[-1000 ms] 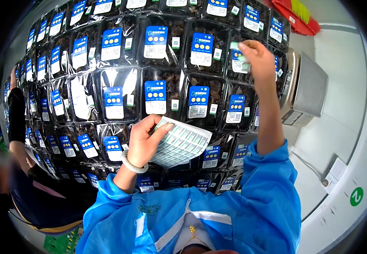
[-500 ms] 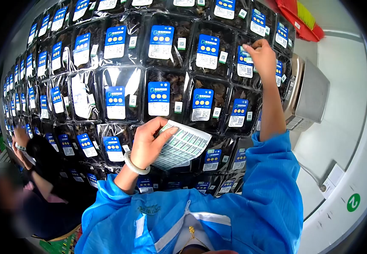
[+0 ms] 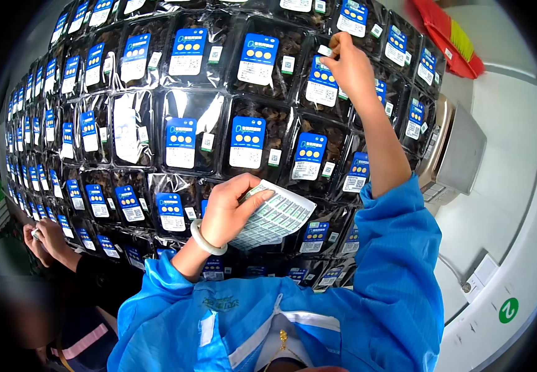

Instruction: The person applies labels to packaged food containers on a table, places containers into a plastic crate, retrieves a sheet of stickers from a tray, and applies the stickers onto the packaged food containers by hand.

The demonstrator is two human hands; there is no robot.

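My left hand (image 3: pixel 234 208) is closed on a sheet of small green-and-white stickers (image 3: pixel 281 217), its thumb on top near the upper corner. The sheet tilts above the nearer packs. Farther out, my right hand (image 3: pixel 352 68) pinches a small white-and-green sticker (image 3: pixel 325 51) at the fingertips. That hand is over a clear-wrapped black tray, at the top of its blue-and-white label (image 3: pixel 322 87). Whether the sticker touches the film, I cannot tell. Dark, curled dried pieces show inside a nearby pack (image 3: pixel 275 127), which carries a blue label and a small QR sticker.
Rows of similar wrapped packs (image 3: pixel 185 139) fill the surface. A co-worker's hands (image 3: pixel 48 242) are at the lower left. To the right stands a machine with a grey metal plate (image 3: pixel 464 149); a red-and-yellow object (image 3: pixel 448 40) lies beyond. A wall socket (image 3: pixel 482 276) is at the right.
My right hand has moved left, from one pack's label to the neighbouring pack's. The left hand still holds the sheet. The view has shifted slightly, and the co-worker's hands are lower.
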